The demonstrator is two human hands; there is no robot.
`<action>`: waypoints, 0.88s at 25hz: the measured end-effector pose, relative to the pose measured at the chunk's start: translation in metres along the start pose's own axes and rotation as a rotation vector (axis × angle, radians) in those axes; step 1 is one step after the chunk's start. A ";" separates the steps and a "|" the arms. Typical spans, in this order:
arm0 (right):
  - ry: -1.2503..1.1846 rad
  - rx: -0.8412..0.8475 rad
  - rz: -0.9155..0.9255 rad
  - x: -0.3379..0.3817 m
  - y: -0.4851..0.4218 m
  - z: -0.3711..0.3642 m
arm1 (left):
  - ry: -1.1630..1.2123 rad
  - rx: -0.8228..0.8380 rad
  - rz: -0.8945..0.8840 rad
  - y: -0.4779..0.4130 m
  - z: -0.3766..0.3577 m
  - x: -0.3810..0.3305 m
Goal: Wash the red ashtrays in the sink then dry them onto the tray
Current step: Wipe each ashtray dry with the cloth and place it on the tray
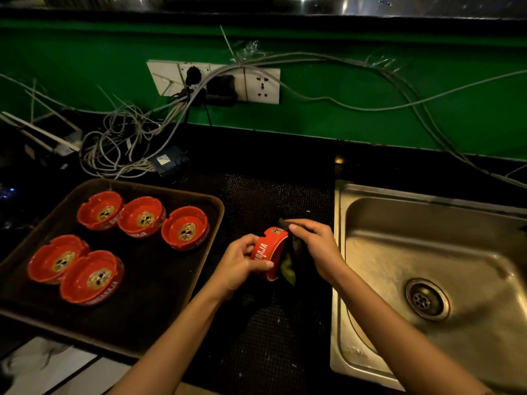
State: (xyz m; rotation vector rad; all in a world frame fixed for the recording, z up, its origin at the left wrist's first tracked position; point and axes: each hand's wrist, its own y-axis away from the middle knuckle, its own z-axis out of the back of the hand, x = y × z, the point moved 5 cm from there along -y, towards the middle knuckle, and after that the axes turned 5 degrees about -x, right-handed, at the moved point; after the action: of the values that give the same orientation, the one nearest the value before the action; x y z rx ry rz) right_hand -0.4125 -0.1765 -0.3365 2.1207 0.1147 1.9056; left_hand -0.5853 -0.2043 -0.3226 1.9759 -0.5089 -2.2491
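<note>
My left hand grips a red ashtray on its edge, held above the black mat between tray and sink. My right hand holds a dark cloth with a yellow-green patch pressed against the ashtray's inside. Several red ashtrays sit upright on the brown tray at the left, three in the back row and two in front. The steel sink at the right holds nothing that I can see.
A black perforated mat covers the counter between tray and sink. A tangle of grey cables and a black adapter lie behind the tray, below the wall sockets on the green wall.
</note>
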 end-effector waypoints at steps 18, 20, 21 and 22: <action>0.385 -0.047 0.380 0.010 0.011 -0.014 | -0.842 -0.218 -0.118 -0.025 0.021 -0.035; 0.303 -0.028 0.241 0.009 0.007 -0.007 | -0.836 -0.210 -0.094 -0.025 0.020 -0.033; 0.356 -0.019 0.247 0.012 0.007 -0.007 | -0.834 -0.200 -0.081 -0.026 0.019 -0.033; 0.454 -0.008 0.305 0.016 0.010 -0.012 | -0.830 -0.189 -0.069 -0.027 0.020 -0.033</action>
State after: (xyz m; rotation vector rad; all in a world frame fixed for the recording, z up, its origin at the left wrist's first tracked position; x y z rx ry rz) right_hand -0.4231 -0.1797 -0.3173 1.7402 -0.1317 2.5334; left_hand -0.5957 -0.1658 -0.2976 0.9161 -0.2602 -2.9621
